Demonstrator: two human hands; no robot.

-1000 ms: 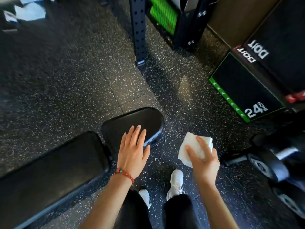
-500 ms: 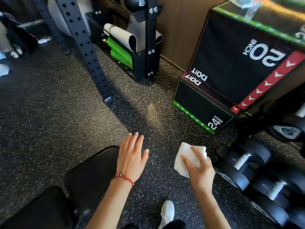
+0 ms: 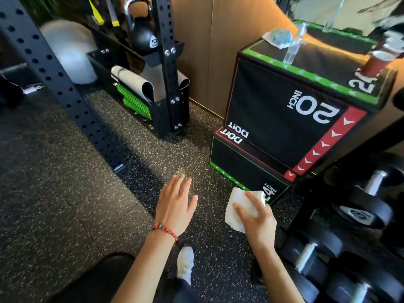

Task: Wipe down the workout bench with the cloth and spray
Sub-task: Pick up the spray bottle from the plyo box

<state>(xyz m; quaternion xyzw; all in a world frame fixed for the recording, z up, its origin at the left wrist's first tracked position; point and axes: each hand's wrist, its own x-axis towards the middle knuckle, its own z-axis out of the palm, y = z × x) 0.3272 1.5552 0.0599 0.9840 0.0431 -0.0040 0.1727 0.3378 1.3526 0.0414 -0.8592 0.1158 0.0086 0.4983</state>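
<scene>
Head view: two hands, one cloth (image 3: 237, 206), one clear spray bottle (image 3: 293, 48), two stacked plyo boxes, several dumbbells (image 3: 358, 206) on the right, not countable with certainty. Left hand (image 3: 175, 204) open, fingers spread flat, palm down over the speckled floor (image 3: 65, 204), gripping nothing; red bead bracelet (image 3: 165, 230) at its wrist. Right hand (image 3: 255, 217) closed on the cloth, fingers pressed across its top. Cloth white, folded into a small thick pad, slightly crumpled at the edges, near the lower plyo box (image 3: 240, 162) marked 24 inch. Spray bottle upright, far right, on top of the upper plyo box (image 3: 273, 106) marked 20 inch, beside a crumpled wrapper. Workout bench (image 3: 91, 278) only as a dark rounded edge at near left, apart from both hands. One white shoe (image 3: 185, 264) between the forearms.
</scene>
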